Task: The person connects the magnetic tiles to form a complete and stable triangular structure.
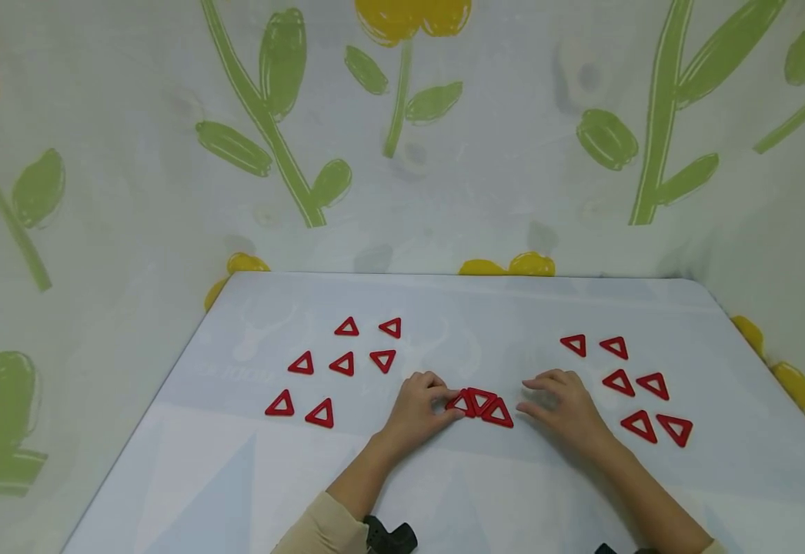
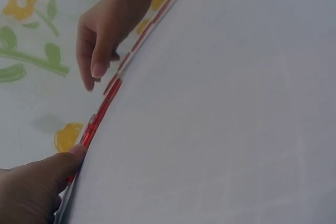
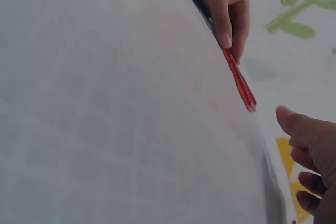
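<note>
Three red open-centred triangles lie edge to edge in a short row on the table: a left triangle, a middle triangle turned point down, and a right triangle. My left hand pinches the left triangle between thumb and fingers. In the left wrist view its thumb rests against the red edge. To the right of the row, my right hand hovers with thumb and fingers apart, touching nothing. The right wrist view also shows a gap between this hand and the row.
Several loose red triangles, such as one triangle, are spread on the left of the white table. Several more, among them another triangle, lie to the right beyond my right hand. A flower-patterned wall stands behind the table.
</note>
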Available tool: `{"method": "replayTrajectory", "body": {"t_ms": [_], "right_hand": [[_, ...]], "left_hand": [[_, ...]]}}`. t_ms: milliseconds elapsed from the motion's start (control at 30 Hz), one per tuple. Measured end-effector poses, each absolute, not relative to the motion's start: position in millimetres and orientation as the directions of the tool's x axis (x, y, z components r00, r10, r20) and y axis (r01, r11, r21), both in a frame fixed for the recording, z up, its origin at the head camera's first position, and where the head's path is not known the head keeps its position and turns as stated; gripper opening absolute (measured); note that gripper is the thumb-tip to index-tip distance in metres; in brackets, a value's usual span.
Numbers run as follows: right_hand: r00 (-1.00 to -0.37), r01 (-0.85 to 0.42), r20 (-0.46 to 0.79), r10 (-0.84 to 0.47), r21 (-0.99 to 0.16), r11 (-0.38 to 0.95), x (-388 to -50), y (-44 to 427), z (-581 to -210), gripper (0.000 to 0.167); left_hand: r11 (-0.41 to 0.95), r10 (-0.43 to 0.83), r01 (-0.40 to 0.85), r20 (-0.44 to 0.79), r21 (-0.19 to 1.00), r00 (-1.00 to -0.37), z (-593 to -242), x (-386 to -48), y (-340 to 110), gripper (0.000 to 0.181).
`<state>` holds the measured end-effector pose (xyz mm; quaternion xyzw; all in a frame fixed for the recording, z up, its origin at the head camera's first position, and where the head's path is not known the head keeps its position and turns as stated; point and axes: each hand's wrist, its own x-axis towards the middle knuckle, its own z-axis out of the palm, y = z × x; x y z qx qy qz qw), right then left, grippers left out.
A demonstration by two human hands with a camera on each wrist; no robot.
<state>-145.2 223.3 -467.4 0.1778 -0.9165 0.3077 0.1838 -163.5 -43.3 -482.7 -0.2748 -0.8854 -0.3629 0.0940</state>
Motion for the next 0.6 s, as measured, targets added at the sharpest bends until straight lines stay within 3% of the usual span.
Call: {"method": "replayTrajectory", "body": {"t_ms": [167,433,600], "right_hand": [[-0.843,-0.478,0.480,-0.243,-0.461,0.747,-155,239,-463,0.039],[-0.945,-0.299,0.287,-0.156,-0.569,0.766,-160,258,-445,0.041],[-0.964,-0.249,0.233,-0.131,-0.603,0.758,-166,270,-438,0.044]], "left_hand": [[0.580,0.424,0.569,0.380,0.583,-0.822,-484,-164,-43,0.025],[0.571,0.424,0.568,0.380,0.592,-0.822,-482,-163,-44,0.026],[0.566,0.428,0.585,0.400,0.581,-0.811,-480,-162,-44,0.026]]}}
